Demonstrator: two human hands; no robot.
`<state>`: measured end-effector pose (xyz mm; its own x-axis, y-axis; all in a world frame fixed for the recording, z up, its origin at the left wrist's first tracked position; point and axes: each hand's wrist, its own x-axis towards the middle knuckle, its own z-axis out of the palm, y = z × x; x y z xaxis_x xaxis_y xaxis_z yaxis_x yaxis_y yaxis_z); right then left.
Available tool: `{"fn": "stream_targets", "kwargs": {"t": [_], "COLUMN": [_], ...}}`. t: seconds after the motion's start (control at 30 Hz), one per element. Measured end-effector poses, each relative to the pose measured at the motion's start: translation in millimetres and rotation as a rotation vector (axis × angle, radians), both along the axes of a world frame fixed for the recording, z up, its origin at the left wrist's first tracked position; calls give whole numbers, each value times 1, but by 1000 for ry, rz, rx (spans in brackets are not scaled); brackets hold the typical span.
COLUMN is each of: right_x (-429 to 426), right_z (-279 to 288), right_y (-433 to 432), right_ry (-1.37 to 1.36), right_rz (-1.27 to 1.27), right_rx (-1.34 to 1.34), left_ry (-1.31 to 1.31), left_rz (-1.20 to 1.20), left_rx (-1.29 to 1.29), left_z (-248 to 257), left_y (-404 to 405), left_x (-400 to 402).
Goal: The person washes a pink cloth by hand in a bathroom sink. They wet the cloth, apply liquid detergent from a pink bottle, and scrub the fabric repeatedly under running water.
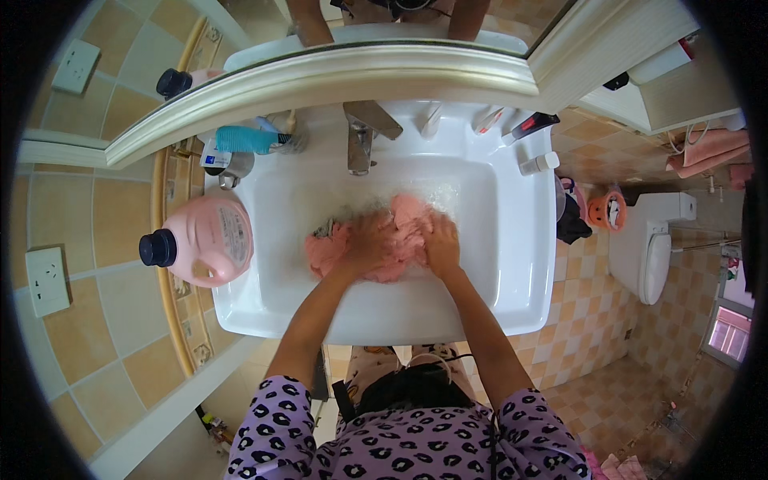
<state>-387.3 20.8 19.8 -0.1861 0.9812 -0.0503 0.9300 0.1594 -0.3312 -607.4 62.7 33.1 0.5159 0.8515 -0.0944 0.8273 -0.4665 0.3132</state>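
Note:
A wet pink cloth (pixel 390 264) lies bunched in the water of a white washbasin (pixel 273 300). My left hand (pixel 369 243) presses on its middle, partly under the water, with the fingers blurred. At the cloth's right end is my right hand (pixel 442 243), its fingers bent against the fabric; whether either hand grips it cannot be told. A small grey patterned part (pixel 326 228) shows at the cloth's upper left. Beyond the cloth, the metal faucet (pixel 360 150) points into the basin.
A pink detergent jug (pixel 210 243) with a dark cap lies at the left rim. Behind it are a metal cup (pixel 237 170) and a blue brush (pixel 249 140). Tubes and a small white bottle (pixel 540 163) occupy the right ledge. The mirror cabinet's edge (pixel 336 72) overhangs the back.

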Motion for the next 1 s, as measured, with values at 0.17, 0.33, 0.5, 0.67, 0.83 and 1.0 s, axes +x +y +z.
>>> {"fn": "stream_targets", "kwargs": {"t": [0.17,0.33,0.5,0.67,0.83,1.0], "right_x": [2,23,38,34,54,46], "right_z": [-6,-9,56,89,62,55], "right_y": [0,1,-4,2,-15,-22], "right_ry": [296,985,1652,1333,818,180], "right_rz": [-115,-612,-768,-663,-514,-166], "right_rx": [-58,-258,-419,-241,-54,-106], "left_ry": [59,161,-140,-161,20,280], "left_rz": [354,546,525,639,873,608], "left_rx": [61,22,-170,-471,9,108], "left_z": [-3,-20,-48,17,107,100], "left_y": [-4,8,7,6,-3,9], "left_x": [10,-64,-115,-119,-117,-146]}}
